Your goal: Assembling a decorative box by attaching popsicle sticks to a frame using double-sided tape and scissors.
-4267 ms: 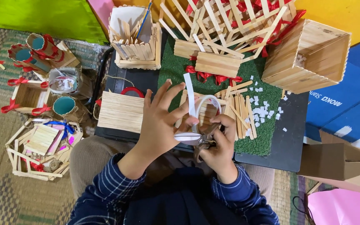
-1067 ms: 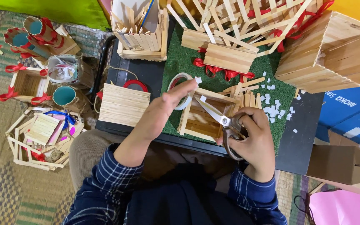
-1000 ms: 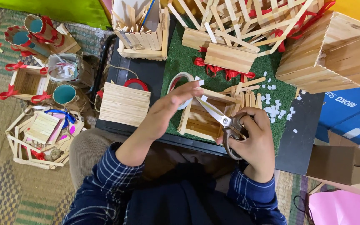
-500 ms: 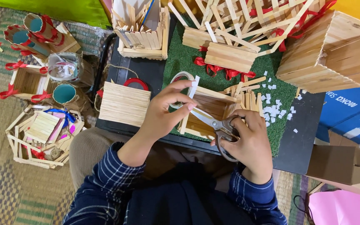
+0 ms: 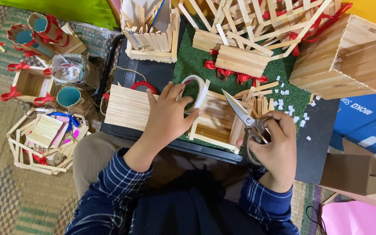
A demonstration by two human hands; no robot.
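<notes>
A tape roll (image 5: 195, 89) is gripped on edge by the left hand (image 5: 167, 116), its loose end pointed up-right over a stick frame (image 5: 216, 124). Scissors (image 5: 244, 117) are clasped in the right hand (image 5: 277, 152), blades shut, aimed up-left. Behind, sticks are held in a stick box (image 5: 151, 37).

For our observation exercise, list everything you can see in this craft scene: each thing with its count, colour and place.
Tape roll: one, white, in left hand.
Scissors: one, silver, in right hand, blades apart.
Stick box: one, pale wood, under the hands.
Flat stick panel: one, pale wood, left of the left hand.
Green mat: one, on the black board.
Large stick box: one, upper right.
Left hand: on the roll.
Right hand: gripping scissors.
</notes>
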